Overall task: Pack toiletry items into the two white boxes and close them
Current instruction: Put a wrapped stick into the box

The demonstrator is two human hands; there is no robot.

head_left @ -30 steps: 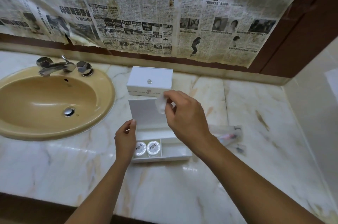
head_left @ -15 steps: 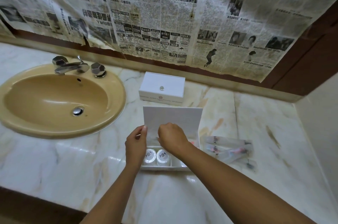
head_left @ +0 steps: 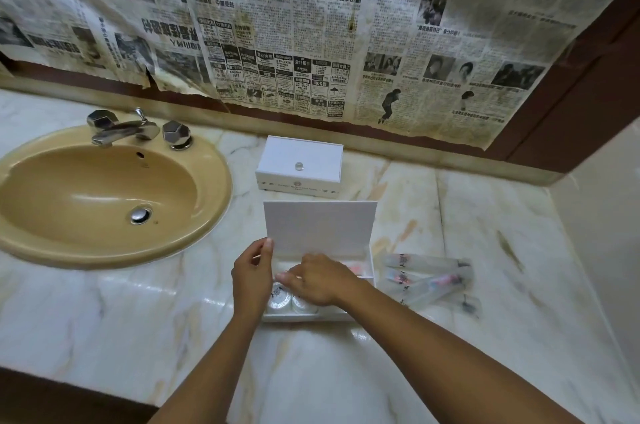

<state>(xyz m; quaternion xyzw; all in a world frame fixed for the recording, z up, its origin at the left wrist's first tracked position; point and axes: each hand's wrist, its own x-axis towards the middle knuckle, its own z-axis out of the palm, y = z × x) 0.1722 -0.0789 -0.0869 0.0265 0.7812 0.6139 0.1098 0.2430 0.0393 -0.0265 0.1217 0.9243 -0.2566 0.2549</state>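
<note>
Marble countertop (head_left: 485, 215), pale with tan veins, runs beneath a wall papered with old newspaper sheets (head_left: 311, 25), and a tan oval sink (head_left: 97, 195) with a chrome faucet (head_left: 124, 129) sits at the left. Toward the back wall a closed white box (head_left: 299, 165) rests flat, a small clear knob on its lid. Nearer the person stands the open white box (head_left: 370, 276), its lid (head_left: 320, 228) raised upright. The left hand (head_left: 251, 280) pinches the lower left corner of that lid between thumb and fingers. The right hand (head_left: 317, 280) reaches down into the tray with its fingers curled, blurred by movement; something small and pale may be at its fingertips, but I cannot tell whether it grips anything. Two round white containers (head_left: 278, 299) sit side by side in the tray's front left compartment, partly hidden under both hands. A pinkish item shows in the tray's right part, too blurred to name. Just to the right of the open box, several clear wrapped sachets (head_left: 429, 280) with pink and dark contents lie in a loose cluster on the marble.
</note>
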